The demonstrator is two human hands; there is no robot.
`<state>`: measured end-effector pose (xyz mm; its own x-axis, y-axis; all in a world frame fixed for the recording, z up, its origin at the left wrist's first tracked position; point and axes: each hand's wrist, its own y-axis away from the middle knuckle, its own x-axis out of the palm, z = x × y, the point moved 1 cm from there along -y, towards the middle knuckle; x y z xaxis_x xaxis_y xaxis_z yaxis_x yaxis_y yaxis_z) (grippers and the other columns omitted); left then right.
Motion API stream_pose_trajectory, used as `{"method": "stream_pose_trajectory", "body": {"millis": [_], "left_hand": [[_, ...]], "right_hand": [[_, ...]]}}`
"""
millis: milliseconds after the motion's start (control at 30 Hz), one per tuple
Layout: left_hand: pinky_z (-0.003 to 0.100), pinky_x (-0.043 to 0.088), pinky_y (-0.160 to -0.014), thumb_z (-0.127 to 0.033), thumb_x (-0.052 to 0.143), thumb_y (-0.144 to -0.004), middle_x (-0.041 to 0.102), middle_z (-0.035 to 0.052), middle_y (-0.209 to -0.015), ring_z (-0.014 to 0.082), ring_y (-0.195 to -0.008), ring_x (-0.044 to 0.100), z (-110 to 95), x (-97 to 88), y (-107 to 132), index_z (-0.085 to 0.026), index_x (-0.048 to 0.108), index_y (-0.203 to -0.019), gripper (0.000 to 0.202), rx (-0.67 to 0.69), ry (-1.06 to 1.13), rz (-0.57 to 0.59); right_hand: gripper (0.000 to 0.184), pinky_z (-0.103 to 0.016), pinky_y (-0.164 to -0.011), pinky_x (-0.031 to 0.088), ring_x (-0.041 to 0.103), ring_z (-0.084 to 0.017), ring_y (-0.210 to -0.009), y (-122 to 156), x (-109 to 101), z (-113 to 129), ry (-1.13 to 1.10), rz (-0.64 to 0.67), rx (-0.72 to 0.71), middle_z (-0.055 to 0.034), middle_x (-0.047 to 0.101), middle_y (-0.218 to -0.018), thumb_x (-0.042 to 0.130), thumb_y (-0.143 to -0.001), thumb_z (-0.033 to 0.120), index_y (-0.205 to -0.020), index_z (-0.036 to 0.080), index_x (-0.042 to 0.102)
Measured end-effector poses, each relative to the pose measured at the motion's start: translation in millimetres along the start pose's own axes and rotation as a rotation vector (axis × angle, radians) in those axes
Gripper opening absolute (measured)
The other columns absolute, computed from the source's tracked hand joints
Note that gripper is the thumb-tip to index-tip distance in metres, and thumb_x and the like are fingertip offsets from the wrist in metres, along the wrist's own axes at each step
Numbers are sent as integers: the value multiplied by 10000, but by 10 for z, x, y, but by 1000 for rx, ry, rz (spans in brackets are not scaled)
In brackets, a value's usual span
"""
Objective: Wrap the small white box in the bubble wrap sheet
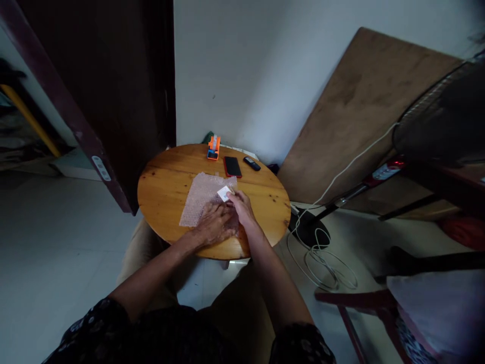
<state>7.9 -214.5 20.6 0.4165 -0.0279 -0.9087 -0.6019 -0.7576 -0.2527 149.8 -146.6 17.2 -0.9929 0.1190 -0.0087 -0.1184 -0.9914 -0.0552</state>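
A sheet of pinkish bubble wrap [197,197] lies spread on the round wooden table [159,177]. My left hand [215,222] rests flat on its near right part, fingers stretched out. In my right hand [242,205] is a small white box with print on it [224,193], pinched between thumb and fingers over the right side of the wrap. My right fingers partly cover the box, so its full shape is hidden.
Behind the wrap lie a dark phone with a red edge [232,167], an orange and blue tape dispenser [213,148] and a black remote control [252,163]. On the right, a white cable [322,258] coils on the floor by a fan's round base [314,233].
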Motion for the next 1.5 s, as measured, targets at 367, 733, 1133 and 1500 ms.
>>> {"method": "stream_pose_trajectory", "body": {"millis": [367, 733, 1133, 1500], "left_hand": [[547, 321, -1164, -480, 611, -855, 517, 182, -1489, 366, -1393, 454, 555, -304, 326, -173, 444, -1463, 701, -276, -34, -66], [530, 316, -1156, -481, 634, -827, 519, 154, -1484, 341, -1378, 460, 549, -283, 364, -198, 393, -1485, 755, -276, 12, -84], [543, 311, -1163, -524, 609, -847, 527, 155, -1479, 350, -1385, 456, 529, -295, 382, -214, 417, -1473, 724, -292, 11, -96], [519, 314, -1175, -399, 620, -838, 527, 108, -1494, 313, -1408, 433, 539, -322, 493, -240, 501, -1434, 628, -230, 42, -182]], "right_hand": [[468, -336, -825, 550, 689, -208, -898, 58, -3, -47, 186, 90, -142, -30, 742, -1008, 699, -715, 452, -1108, 211, 620], [670, -399, -1067, 483, 630, -220, -1186, 199, 64, -33, 399, 282, -266, -82, 632, -1350, 674, -722, 219, -1377, 216, 533], [598, -400, -1044, 503, 650, -218, -1157, 188, 63, -59, 444, 275, -272, -66, 676, -1291, 624, -758, 170, -1351, 229, 571], [573, -408, -1053, 493, 633, -217, -1169, 181, 83, -120, 469, 249, -305, -51, 682, -1259, 630, -771, 196, -1339, 239, 565]]}}
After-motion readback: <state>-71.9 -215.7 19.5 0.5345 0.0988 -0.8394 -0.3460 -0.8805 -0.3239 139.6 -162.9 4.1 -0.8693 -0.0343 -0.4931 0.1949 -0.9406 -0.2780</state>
